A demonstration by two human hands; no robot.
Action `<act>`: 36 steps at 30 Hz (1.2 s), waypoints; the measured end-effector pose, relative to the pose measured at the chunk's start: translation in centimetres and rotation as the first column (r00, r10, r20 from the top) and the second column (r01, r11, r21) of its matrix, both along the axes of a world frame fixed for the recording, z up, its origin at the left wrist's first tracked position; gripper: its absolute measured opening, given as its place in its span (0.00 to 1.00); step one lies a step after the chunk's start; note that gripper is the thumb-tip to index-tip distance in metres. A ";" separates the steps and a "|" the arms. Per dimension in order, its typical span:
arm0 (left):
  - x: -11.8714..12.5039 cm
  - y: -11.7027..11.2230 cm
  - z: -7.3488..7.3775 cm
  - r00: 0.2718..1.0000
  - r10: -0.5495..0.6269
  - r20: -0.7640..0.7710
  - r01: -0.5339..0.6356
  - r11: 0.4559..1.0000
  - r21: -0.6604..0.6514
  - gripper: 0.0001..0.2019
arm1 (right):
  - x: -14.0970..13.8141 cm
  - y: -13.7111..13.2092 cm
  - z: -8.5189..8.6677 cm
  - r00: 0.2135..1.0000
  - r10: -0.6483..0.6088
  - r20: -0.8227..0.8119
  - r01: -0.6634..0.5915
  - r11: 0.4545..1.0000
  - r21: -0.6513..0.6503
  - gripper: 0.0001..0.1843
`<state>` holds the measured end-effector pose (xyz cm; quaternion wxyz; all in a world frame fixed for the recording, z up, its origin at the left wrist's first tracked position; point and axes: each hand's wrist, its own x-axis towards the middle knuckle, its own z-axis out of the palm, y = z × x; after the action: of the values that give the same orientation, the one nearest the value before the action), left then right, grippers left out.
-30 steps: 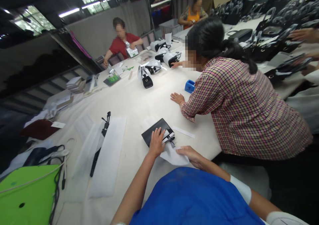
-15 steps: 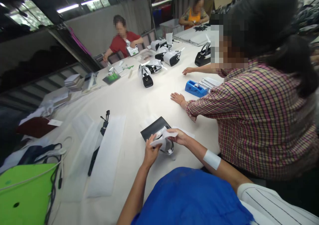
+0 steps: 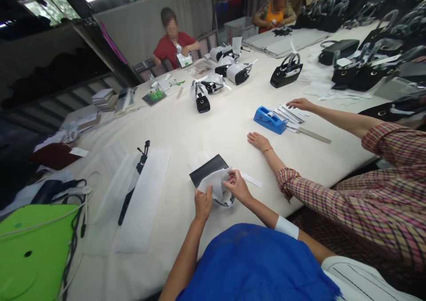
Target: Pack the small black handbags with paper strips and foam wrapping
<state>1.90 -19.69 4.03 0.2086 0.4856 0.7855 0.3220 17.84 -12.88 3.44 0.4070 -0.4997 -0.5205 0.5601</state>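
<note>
A black handbag (image 3: 208, 169) lies on the table right in front of me. Over its near part, a thin white wrapping sheet (image 3: 213, 182) is held up between my hands. My left hand (image 3: 203, 204) grips the sheet's left edge, thumb on top. At the upper right corner, the fingers of my right hand (image 3: 238, 186) pinch the same sheet. Part of a plastic-wrapped handle (image 3: 226, 201) shows below the sheet; the rest of the bag's near side is hidden. A white paper strip (image 3: 251, 179) lies to the right of the bag.
Left of me lie a black strap (image 3: 135, 181), a white foam sheet (image 3: 146, 203) and a green board (image 3: 33, 247). To the right, a co-worker's hand (image 3: 258, 140) rests near a blue tape dispenser (image 3: 269, 120). Wrapped bags (image 3: 238, 73) stand farther back.
The white sheet, crumpled before, is now spread wider and covers more of the bag's near part. The co-worker at right has leaned back, with one hand now at the paper strips.
</note>
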 end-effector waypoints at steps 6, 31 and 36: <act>-0.7 -0.2 0.0 0.987 0.022 0.157 -0.022 1.000 -0.006 0.21 | -0.1 1.9 0.2 0.975 0.018 0.222 -0.051 0.988 0.143 0.21; -1.1 0.6 -1.4 0.917 0.295 0.270 -0.308 0.951 0.007 0.18 | -1.3 5.2 -1.0 0.976 0.122 0.178 -0.140 0.986 0.093 0.18; -0.9 1.3 -0.4 0.933 0.344 0.109 -0.342 0.939 -0.038 0.13 | -2.1 6.3 -0.9 0.940 0.019 0.341 -0.107 0.964 0.243 0.15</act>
<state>0.98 -18.36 3.60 0.1981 0.3198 0.8479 0.3736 15.77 -6.62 2.55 0.3555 -0.5136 -0.6664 0.4072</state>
